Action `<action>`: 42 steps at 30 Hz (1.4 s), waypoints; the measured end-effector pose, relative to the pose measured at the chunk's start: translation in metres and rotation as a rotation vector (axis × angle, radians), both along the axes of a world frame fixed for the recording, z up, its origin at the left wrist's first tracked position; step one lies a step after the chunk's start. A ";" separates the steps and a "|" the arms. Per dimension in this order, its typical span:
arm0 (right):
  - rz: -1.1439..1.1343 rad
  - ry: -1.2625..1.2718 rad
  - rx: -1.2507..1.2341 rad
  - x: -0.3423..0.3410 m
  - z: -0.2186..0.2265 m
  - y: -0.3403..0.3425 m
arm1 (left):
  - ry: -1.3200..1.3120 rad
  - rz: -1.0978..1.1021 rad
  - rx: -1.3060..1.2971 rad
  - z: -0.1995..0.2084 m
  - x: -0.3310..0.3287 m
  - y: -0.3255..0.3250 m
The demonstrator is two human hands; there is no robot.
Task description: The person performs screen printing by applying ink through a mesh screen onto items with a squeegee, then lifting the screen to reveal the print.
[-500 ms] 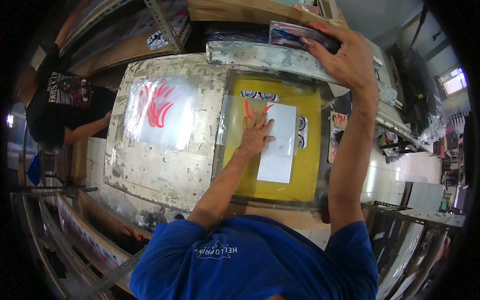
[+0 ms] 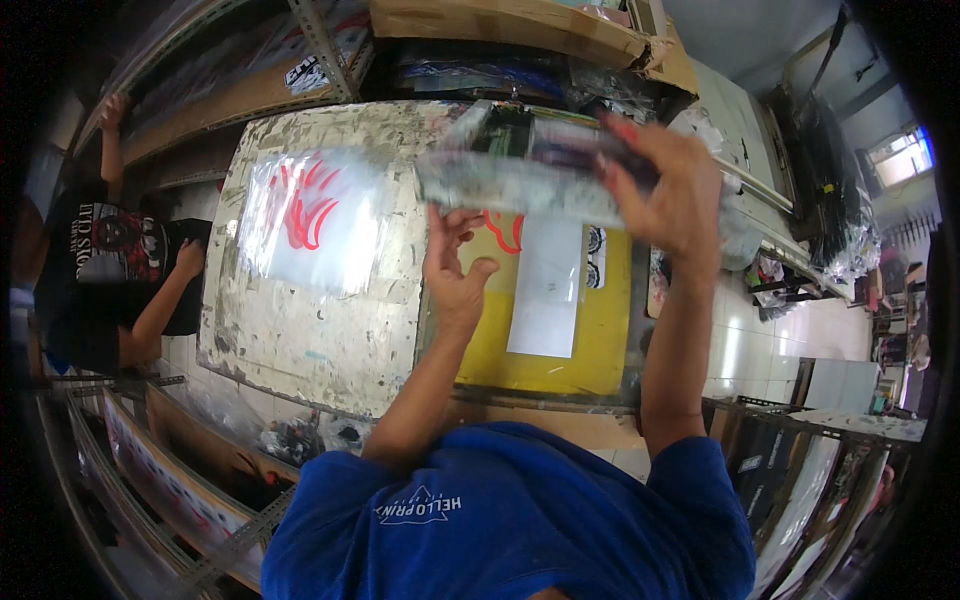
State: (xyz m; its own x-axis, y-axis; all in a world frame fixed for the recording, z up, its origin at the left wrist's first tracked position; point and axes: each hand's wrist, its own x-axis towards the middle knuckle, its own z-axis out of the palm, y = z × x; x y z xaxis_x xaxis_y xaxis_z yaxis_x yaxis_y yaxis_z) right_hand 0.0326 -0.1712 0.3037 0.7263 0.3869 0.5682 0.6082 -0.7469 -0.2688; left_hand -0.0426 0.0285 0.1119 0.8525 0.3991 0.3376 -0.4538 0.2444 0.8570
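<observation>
My right hand (image 2: 672, 190), with red stains on the fingers, is closed round a dark, ink-stained squeegee (image 2: 575, 142). Squeegee and hand are against a whitish, paint-smeared screen frame (image 2: 520, 182), which is tilted up and blurred by motion. My left hand (image 2: 458, 275) holds nothing; its thumb is apart and its bent fingers reach the frame's lower left edge. Under the frame lies a yellow board (image 2: 600, 340) with a clear sheet bearing a red flame-like print (image 2: 507, 236) and a white paper (image 2: 545, 310). The frame hides their far part.
Left of the board, another clear sheet (image 2: 340, 250) with red flame shapes lies on the paint-worn tabletop (image 2: 310, 345). A person in black (image 2: 120, 260) stands at far left beside metal shelving (image 2: 320, 50). Cardboard (image 2: 520, 22) is behind the table; racks (image 2: 800, 480) stand at right.
The frame has swung toward me over the board, carried with my right hand and the squeegee. My left hand has lifted off the sheet and moved left. The person's arm has shifted.
</observation>
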 end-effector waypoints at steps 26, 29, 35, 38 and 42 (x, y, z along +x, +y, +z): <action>-0.111 0.241 -0.153 0.050 -0.250 0.001 | 0.400 0.160 1.069 -0.112 -0.113 0.043; -0.127 0.260 -0.182 0.105 -0.249 0.003 | 0.450 0.122 1.094 -0.110 -0.115 0.046; -0.092 0.133 -0.141 0.197 -0.257 0.003 | 0.428 0.122 1.029 -0.114 -0.119 0.048; -0.113 0.149 -0.115 0.210 -0.258 0.007 | 0.395 0.113 1.031 -0.105 -0.116 0.050; -0.171 0.309 0.035 0.194 -0.246 0.002 | 0.355 0.079 0.990 -0.097 -0.127 0.052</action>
